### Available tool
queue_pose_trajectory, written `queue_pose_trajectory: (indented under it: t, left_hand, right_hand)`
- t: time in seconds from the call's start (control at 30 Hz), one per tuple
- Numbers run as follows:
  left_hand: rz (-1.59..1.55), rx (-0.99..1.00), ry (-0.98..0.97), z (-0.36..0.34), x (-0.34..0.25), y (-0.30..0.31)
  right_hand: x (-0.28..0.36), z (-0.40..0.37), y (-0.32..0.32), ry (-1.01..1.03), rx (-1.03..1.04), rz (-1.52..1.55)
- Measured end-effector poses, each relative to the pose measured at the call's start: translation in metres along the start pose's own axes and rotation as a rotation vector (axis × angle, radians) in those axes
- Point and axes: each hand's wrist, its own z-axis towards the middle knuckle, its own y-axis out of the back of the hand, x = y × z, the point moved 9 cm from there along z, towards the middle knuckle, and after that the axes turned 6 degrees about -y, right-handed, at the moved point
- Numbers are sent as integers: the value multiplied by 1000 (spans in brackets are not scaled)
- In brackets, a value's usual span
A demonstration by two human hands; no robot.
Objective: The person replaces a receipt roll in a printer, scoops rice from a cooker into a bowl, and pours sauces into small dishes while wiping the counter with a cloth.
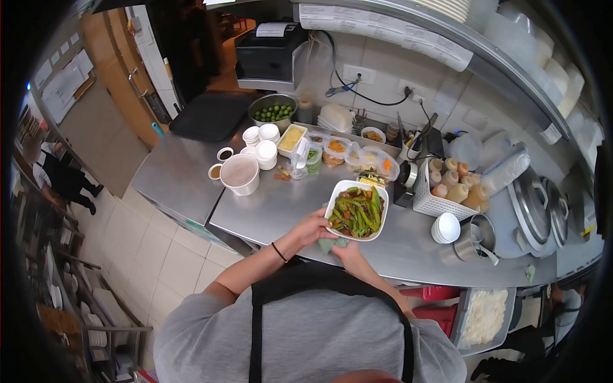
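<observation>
On counter, left hand holds dish; right hand, cloth.

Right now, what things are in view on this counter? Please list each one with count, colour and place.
white dish: one, white, green vegetables inside, counter front
green cloth: one, green, at dish's near edge
large cup: one, white, counter left
metal bowl: one, steel, green limes inside, counter back
basket: one, white, holds bottles, right of dish
small bowls: one stack, white, counter right
left hand: one, grip on dish rim
right hand: one, grip on green cloth
</observation>
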Motion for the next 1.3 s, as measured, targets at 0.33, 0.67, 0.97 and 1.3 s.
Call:
queue_pose_trajectory:
  t: [0.33, 0.67, 0.97, 1.3]
  left_hand:
    - [223, -79, 54, -28, 7, 20]
    - [-87, -29, 101, 5, 24, 47]
    - [119, -266, 102, 37, 26, 116]
    - [824, -368, -124, -1, -27, 111]
  right_hand:
    - [49, 6, 69, -173, -219, 509]
    - [-9, -8, 67, -359, -217, 569]
    - [123, -68, 186, 53, -694, -1136]
    - [41, -34, 96, -181, -167, -1872]
